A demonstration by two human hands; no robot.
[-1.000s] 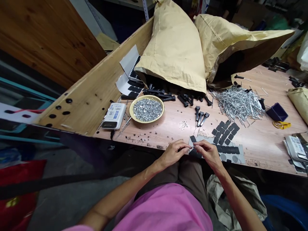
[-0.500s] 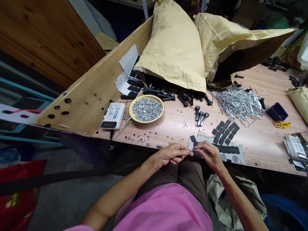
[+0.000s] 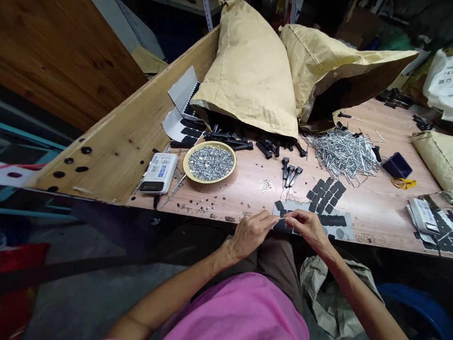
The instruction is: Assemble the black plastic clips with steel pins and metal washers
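My left hand (image 3: 252, 232) is closed, back upward, around a thin silvery metal rod (image 3: 279, 220) whose short end shows past the fingertips. My right hand (image 3: 308, 227) pinches at that end with thumb and forefinger; whether a small part is there too is hidden. Both hands are above the table's front edge, over a grey backing sheet (image 3: 348, 227) with black square pads (image 3: 336, 220). Beyond them lie three black-handled pieces with thin metal shafts (image 3: 290, 175) and a little heap of small silvery parts (image 3: 265, 184).
A yellow bowl (image 3: 186, 166) of small metal pieces stands left, beside a white device (image 3: 160, 172). To the right are a pile of metal rods (image 3: 345, 153) and a dark blue cup (image 3: 398, 165). Large paper sacks (image 3: 255, 71) with black parts occupy the back.
My left hand has turned so its back faces up, its fingers more curled. The right hand stays pinched close to it. The whole view has shifted slightly.
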